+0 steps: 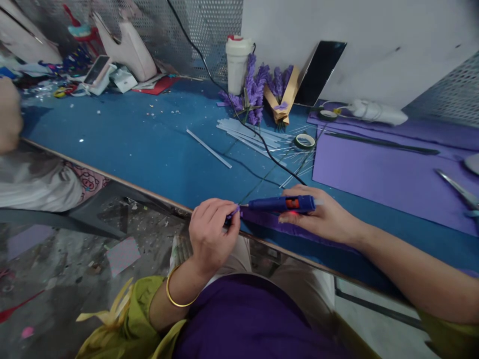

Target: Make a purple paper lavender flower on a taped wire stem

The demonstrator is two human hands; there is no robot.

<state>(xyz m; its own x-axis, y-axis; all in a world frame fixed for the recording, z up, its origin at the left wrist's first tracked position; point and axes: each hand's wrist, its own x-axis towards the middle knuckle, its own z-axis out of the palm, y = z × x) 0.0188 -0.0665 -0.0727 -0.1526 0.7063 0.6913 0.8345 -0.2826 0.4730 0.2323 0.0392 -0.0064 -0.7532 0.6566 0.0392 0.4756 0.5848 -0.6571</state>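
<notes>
Right at the near edge of the blue table (157, 139), pinching a small purple piece (234, 212) between thumb and curled fingers of the left hand (210, 227). Gripping a blue glue gun (275, 203) in the right hand (327, 217), fingers wrapped over the far side, thumb along the near side. Hard to tell about the trigger: hidden from here. Aiming the nozzle straight at the pinched piece, so close as to leave actual contact uncertain. And here, for a neat bead, keep the tip barely off the purple, squeeze lightly, and stop short of those left fingertips, to spare them the heat. Pinch small and firm, with knuckles well back. Mind the long purple strip (292, 228), stretched along that same near edge below the gun and reaching toward the right forearm; best kept flat and free of drips. Watch the black cord (267, 149) too, slanting across the table to the right hand; better left slack. Toward the far edge, leave be the glue sticks (250, 137) and tape roll (304, 140).
</notes>
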